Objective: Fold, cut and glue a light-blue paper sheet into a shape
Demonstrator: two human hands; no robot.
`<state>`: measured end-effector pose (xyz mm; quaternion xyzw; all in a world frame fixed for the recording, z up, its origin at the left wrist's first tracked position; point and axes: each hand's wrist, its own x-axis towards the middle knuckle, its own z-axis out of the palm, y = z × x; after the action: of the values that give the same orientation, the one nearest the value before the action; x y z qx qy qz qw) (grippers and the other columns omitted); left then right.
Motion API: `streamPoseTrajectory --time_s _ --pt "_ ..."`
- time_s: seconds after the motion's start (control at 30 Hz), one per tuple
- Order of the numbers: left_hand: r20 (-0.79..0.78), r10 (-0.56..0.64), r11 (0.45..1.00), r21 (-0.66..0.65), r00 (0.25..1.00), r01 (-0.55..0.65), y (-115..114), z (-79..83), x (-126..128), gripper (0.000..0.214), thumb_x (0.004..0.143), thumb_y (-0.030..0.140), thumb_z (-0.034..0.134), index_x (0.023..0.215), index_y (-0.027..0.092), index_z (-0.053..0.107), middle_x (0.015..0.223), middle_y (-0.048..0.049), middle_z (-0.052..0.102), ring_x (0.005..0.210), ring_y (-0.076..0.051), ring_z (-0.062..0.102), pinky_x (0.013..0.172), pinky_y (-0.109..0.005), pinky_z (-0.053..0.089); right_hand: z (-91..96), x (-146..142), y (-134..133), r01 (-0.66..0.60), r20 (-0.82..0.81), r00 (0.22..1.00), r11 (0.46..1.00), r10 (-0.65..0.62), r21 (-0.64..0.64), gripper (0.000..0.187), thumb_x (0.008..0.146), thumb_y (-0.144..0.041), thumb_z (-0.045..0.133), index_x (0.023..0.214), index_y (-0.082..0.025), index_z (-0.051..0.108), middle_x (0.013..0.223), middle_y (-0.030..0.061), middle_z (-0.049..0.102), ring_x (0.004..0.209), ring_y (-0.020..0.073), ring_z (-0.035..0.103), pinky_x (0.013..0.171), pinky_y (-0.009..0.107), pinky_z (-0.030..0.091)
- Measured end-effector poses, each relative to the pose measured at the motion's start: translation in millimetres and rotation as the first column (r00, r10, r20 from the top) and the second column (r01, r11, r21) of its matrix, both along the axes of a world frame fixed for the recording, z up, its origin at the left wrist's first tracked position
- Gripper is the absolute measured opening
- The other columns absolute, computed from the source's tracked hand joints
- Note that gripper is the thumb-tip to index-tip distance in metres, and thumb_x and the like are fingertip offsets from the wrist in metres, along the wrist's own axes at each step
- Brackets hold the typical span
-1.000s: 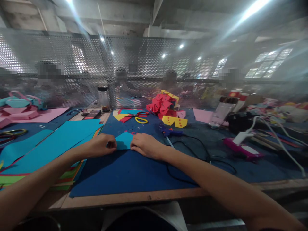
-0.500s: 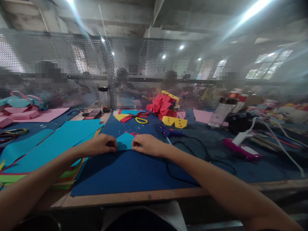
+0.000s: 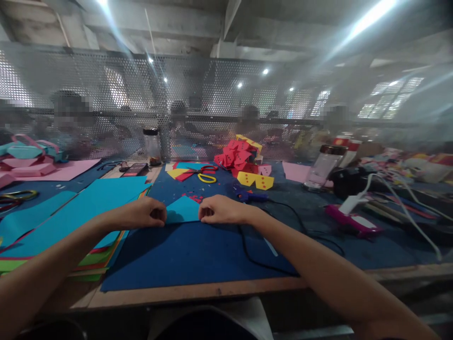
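A folded piece of blue paper (image 3: pixel 184 210) lies on the dark blue mat, its point facing away from me. My left hand (image 3: pixel 150 212) is closed at its left corner, fingers curled. At the right corner, my right hand (image 3: pixel 217 210) pinches the paper between thumb and fingers. Small red paper scraps (image 3: pixel 194 197) lie just behind the paper. Left of my left hand is a stack of coloured sheets (image 3: pixel 88 212) with blue on top. A blue glue gun (image 3: pixel 253 196) lies beyond my right wrist, its cord running under my right forearm.
Yellow-handled scissors (image 3: pixel 207 178), a pile of red cut-outs (image 3: pixel 237 158) and a yellow cut-out (image 3: pixel 255 180) lie farther back. Clear bottles stand at left (image 3: pixel 152 146) and right (image 3: pixel 323 167). A purple power strip (image 3: pixel 354 221) with white cables is at right. A perforated metal screen (image 3: pixel 198 85) closes the back.
My hands have moved apart along the blue paper, the left one leftward and the right one slightly rightward. More of the paper's front edge shows between them.
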<state>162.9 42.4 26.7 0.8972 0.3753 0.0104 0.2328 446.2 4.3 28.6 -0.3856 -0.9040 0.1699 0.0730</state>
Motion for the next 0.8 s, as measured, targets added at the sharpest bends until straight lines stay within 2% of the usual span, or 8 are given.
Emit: streamPoseTrajectory --time_s 0.23,0.43,0.8 --pt "-0.025 -0.015 1.0 0.023 1.0 0.016 -2.1 5.1 -2.5 0.016 0.077 0.028 0.058 0.081 0.019 0.07 0.077 -0.0016 0.068 0.072 -0.017 0.062 0.063 -0.024 0.042 6.4 2.6 -3.4 0.025 0.007 1.0 0.999 -0.024 -0.044 0.02 0.079 -0.01 0.063 0.095 -0.012 0.073 0.092 0.0063 0.074 0.078 0.0138 0.067 0.068 0.02 0.046" --pt "-0.037 -0.018 1.0 -0.005 0.999 0.017 -4.4 11.2 -5.4 0.013 0.075 0.027 0.058 0.078 0.019 0.068 0.074 -0.0011 0.067 0.069 -0.016 0.06 0.061 -0.023 0.042 10.0 7.6 -1.0 0.032 0.005 0.999 0.996 -0.032 -0.082 0.012 0.082 -0.015 0.064 0.089 -0.013 0.074 0.086 0.0048 0.074 0.079 0.0148 0.067 0.07 0.021 0.046" --pt "-0.056 0.009 1.0 -0.028 0.998 -0.01 0.5 11.5 -10.6 0.014 0.077 0.03 0.06 0.078 0.02 0.069 0.072 -0.0001 0.067 0.068 -0.017 0.061 0.06 -0.023 0.042 6.8 9.9 3.0 0.081 0.007 0.997 0.993 -0.081 -0.089 0.013 0.084 -0.021 0.064 0.086 -0.013 0.073 0.081 0.0036 0.073 0.074 0.0139 0.065 0.063 0.02 0.041"
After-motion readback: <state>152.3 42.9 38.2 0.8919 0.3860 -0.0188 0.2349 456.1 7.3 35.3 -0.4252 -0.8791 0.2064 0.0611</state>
